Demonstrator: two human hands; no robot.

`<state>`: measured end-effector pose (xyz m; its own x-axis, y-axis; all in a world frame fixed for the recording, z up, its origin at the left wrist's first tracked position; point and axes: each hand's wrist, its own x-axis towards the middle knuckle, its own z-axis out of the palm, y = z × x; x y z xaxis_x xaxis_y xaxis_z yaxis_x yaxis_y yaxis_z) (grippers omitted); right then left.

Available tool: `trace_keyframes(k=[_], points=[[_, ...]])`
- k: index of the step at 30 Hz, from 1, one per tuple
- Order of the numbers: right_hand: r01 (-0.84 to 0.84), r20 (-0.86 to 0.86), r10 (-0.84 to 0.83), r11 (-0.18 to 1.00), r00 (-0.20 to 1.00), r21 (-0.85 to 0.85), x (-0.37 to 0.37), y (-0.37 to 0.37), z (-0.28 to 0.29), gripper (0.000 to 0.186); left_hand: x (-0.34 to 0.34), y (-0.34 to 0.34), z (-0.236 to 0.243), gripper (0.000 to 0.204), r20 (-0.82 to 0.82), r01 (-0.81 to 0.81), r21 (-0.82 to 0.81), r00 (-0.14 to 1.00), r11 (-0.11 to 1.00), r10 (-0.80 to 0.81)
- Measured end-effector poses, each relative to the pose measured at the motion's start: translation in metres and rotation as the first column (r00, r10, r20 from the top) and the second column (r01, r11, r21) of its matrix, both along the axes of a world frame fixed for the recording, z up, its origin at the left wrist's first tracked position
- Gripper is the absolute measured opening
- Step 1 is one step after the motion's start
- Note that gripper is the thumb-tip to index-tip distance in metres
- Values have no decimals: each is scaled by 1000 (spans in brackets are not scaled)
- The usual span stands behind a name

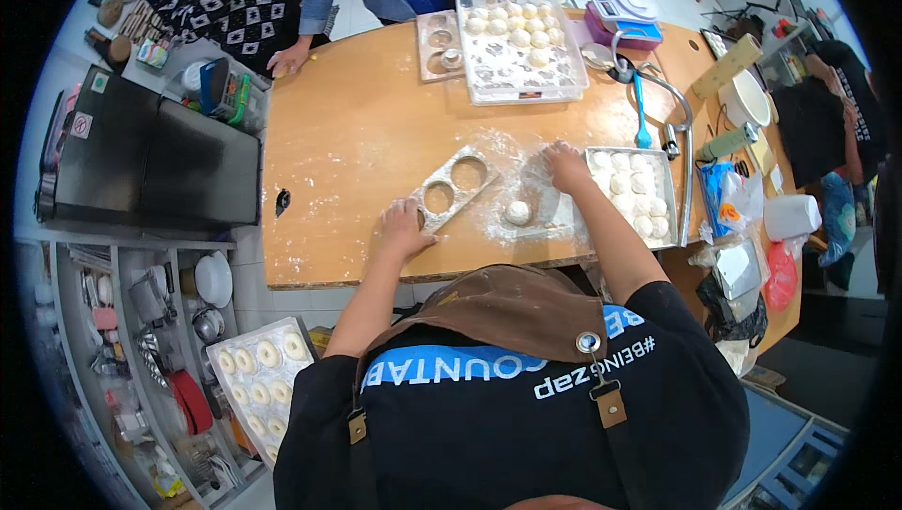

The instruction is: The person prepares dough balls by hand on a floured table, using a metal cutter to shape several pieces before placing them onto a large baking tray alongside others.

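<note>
My left hand [404,230] grips the near end of a floured board with round holes [454,185], its thumb apart from the fingers. The board lies slanted on the wooden table. My right hand [566,168] is low over the floured patch, with fingers curled downward; what they hold, if anything, is hidden. A see-through flat sheet or floury smear [554,214] shows just below that hand. Between my hands sits one round dough ball [518,213], dusted with flour. Right beside my right forearm stands a metal tray [674,193] filled with rows of dough balls.
A clear plastic box [526,95] of dough balls stands at the far side, with another holed board [429,36] beside it. A bent metal tube [689,134] and a blue brush [642,115] lie at right. A co-worker's hand [289,57] rests on the far left edge. A ring-dough tray [299,326] is lower left.
</note>
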<state>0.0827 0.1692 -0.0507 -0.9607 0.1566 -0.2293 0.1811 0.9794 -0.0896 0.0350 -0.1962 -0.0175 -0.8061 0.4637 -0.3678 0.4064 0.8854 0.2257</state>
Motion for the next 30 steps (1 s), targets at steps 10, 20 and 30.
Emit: trace_keyframes(k=[10, 20, 30], points=[[166, -82, -200, 937, 976, -308, 25, -3, 24, 59, 4, 7, -13, 88, -71, -64, 45, 995, 997, 67], [174, -315, -510, 701, 800, -691, 97, 35, 58, 64, 28, 75, 12, 94, 1, 172, 129, 985, 977, -174], [172, -330, -588, 637, 739, -751, 138, 80, 75, 61, 67, 106, 17, 88, 53, 146, 63, 987, 987, -149]])
